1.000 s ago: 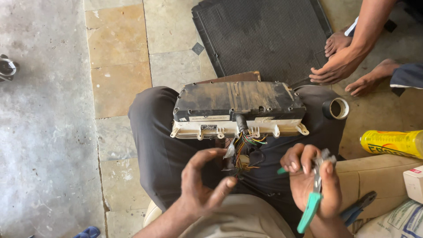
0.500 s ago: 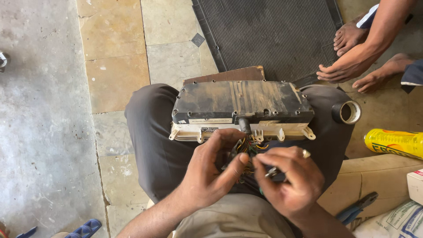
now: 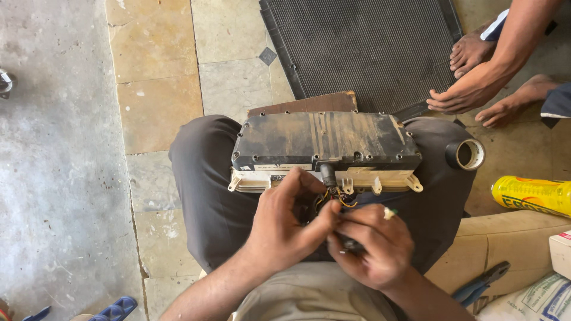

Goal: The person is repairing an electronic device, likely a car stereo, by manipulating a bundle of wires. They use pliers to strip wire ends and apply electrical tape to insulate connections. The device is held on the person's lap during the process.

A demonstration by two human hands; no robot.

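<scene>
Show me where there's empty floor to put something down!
The grey concrete floor left of the knee is bare, as are the tan stone tiles left of the black finned radiator panel. It is crowded on the right: black tape roll, yellow can, another person's hand.

A grimy black and cream instrument unit (image 3: 326,147) is propped across the lap, and a tangle of yellow and dark wires (image 3: 333,199) is being pinched right below it by the left hand (image 3: 284,229) and right hand (image 3: 372,246), fingertips touching. Something dark, probably a tool handle, is gripped in the right one. A tape roll (image 3: 466,154) is perched on the right knee. A radiator (image 3: 363,47) lies on the floor, touched by another person's hand (image 3: 470,92).
</scene>
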